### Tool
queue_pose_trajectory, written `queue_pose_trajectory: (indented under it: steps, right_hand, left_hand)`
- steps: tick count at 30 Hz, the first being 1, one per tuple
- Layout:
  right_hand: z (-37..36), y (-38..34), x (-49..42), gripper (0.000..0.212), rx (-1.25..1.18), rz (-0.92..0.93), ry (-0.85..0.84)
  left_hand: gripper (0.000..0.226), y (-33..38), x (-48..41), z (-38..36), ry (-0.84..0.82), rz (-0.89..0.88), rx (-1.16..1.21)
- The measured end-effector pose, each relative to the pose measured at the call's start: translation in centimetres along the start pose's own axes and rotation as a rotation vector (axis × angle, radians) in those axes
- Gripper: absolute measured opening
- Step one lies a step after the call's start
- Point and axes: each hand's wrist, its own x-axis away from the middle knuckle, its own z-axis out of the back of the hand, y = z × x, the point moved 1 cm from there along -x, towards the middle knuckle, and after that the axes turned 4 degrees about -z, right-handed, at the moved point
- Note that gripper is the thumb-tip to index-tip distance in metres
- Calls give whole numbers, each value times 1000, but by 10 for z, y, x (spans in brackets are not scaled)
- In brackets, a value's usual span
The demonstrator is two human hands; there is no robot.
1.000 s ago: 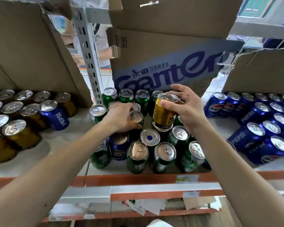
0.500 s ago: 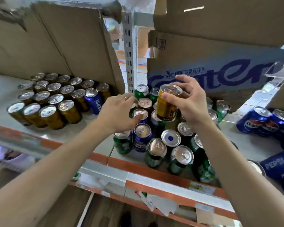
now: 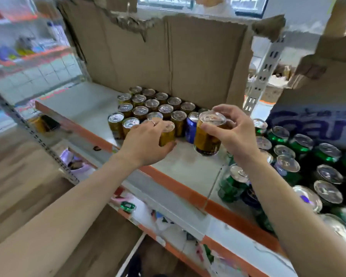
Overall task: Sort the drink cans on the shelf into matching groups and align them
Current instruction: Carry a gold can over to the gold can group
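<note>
My right hand [image 3: 233, 134] grips a gold can [image 3: 207, 136] by its top rim and holds it in the air over the shelf [image 3: 188, 168], just right of the gold group. My left hand [image 3: 146, 142] curls round another gold can [image 3: 167, 134] standing at the front right corner of the group of gold cans [image 3: 148, 105]. One blue can [image 3: 191, 126] stands at that group's right edge, between the two hands. Green cans [image 3: 300, 144] mixed with a few blue ones crowd the shelf on the right.
A torn cardboard box [image 3: 178, 56] stands behind the gold cans, and a printed carton [image 3: 316, 120] behind the green ones. A perforated upright post [image 3: 262, 76] separates them. The shelf's orange front edge [image 3: 168, 180] runs diagonally below my hands. A lower shelf holds loose packets.
The view has swung left from the mixed green cluster to the gold group. My right hand carried its gold can left. My left hand left the green cluster and now holds a gold can.
</note>
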Motion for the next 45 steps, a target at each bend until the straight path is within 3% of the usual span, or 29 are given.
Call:
queue_pose_trajectory:
  steps: [9, 16, 24, 31, 40, 45]
  right_hand:
    - [-120, 20, -37, 48, 78, 20, 37]
    - [-151, 69, -21, 51, 166, -90, 168]
    - [-166, 99, -2, 52, 295, -37, 231]
    - [-160, 99, -6, 53, 453, -103, 87]
    - [-105, 73, -4, 54, 515, -118, 62]
    - [-70, 61, -4, 61, 618, -147, 75]
  left_hand:
    - [59, -126, -13, 1, -9, -40, -26]
    - [73, -156, -32, -28, -60, -175, 3]
    - [61, -161, -40, -57, -82, -314, -16]
    - [56, -152, -47, -62, 14, -300, 18]
    - [53, -101, -71, -57, 81, -309, 27]
    - [59, -57, -97, -59, 23, -320, 80]
